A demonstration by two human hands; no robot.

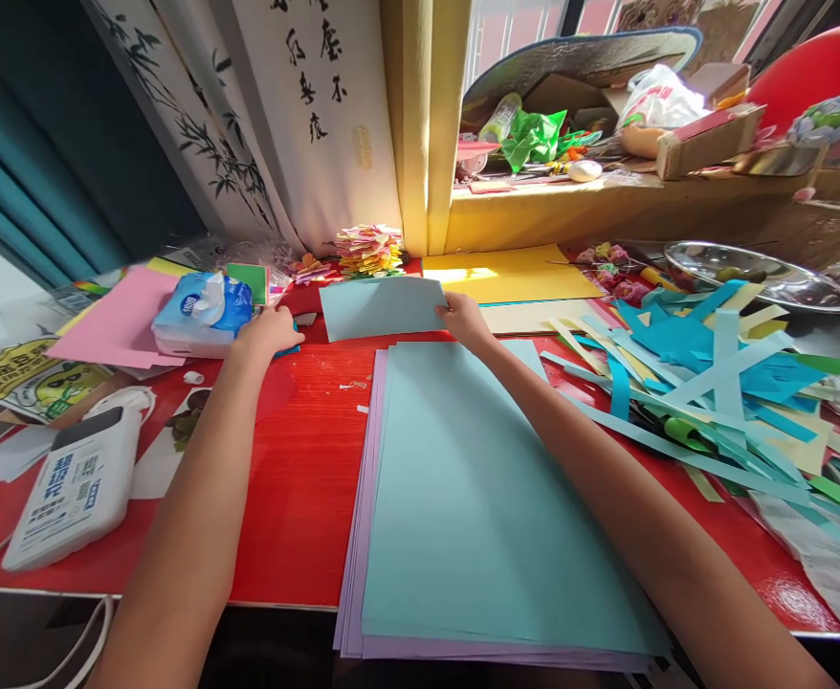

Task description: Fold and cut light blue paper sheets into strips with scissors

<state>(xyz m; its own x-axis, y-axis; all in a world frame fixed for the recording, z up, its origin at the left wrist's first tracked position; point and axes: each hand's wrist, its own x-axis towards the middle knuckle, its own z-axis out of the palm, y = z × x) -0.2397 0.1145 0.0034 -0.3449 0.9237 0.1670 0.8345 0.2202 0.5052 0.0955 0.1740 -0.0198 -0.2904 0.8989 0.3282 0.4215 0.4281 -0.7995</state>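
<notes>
While large pale-blue sheets point(455, 498) lie nearest, the left hand point(271, 330) is just right of the tissue pack point(201, 314), and I cannot tell whether its fingers pinch anything; beyond the sheets, the right hand point(466, 321) pinches the right end of a small blue paper point(384, 308), with folded pieces point(369, 251) stacked farther off.

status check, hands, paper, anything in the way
Right hand gripping light blue piece by its right end. Left hand beside tissue pack, grip unclear. Paper strips heaped to the right.
</notes>
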